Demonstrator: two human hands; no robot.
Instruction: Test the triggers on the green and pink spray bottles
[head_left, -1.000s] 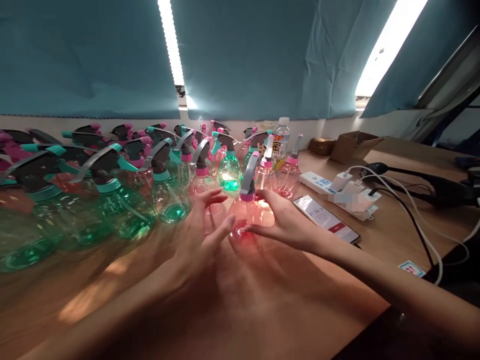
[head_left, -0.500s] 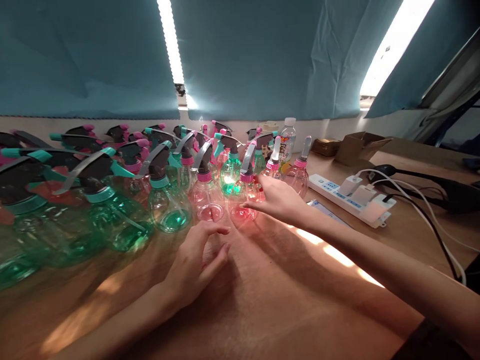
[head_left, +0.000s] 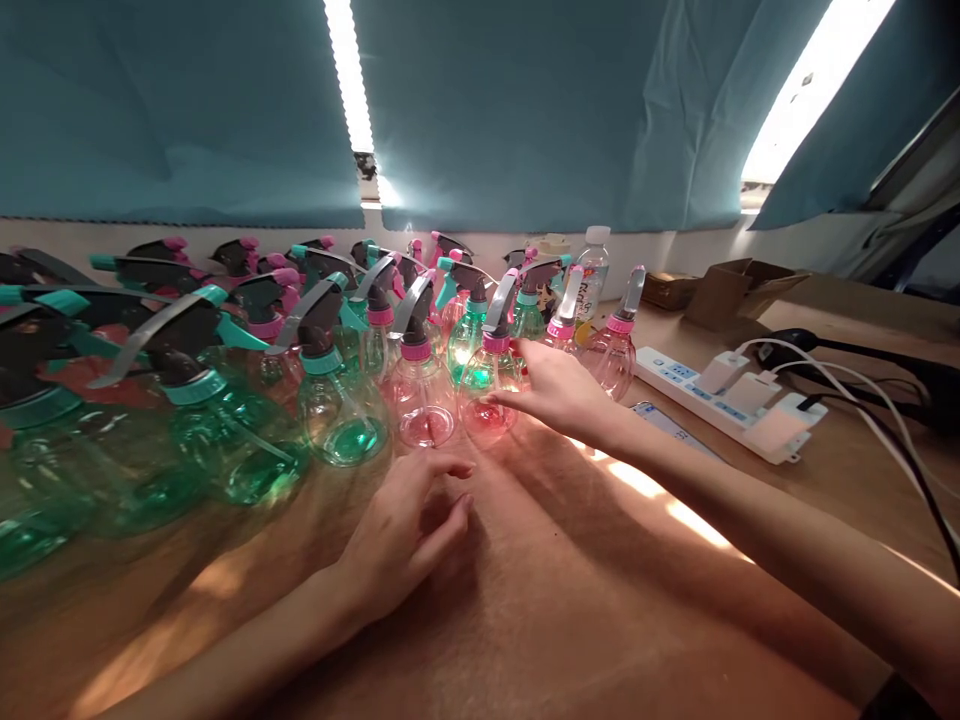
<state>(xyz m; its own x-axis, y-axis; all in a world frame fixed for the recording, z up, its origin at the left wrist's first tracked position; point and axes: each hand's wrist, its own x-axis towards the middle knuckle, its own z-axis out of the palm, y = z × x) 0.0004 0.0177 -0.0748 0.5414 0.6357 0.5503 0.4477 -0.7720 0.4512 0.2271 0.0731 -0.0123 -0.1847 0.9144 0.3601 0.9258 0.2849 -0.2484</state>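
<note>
My right hand [head_left: 559, 388] is around the side of a clear pink spray bottle [head_left: 487, 410], its thumb in front and its fingers partly hidden behind. This bottle stands upright on the table and has a pink collar and a grey trigger head. My left hand [head_left: 409, 525] rests on the table in front of the bottles, thumb and forefinger apart, with nothing in it. Nearest to it stand another pink spray bottle [head_left: 424, 405] and a green spray bottle [head_left: 341, 420].
Several more green and pink spray bottles crowd the left and back. Right of my right hand are a phone [head_left: 675, 428], a white power strip [head_left: 694, 395] with plugged-in chargers and cables, and a cardboard box [head_left: 739, 295]. A white-capped drink bottle [head_left: 595, 265] stands behind.
The view has shifted slightly, so the scene sits a little differently. Both hands keep nearly the same pose, and the spray bottle at my right hand stays on the table.
</note>
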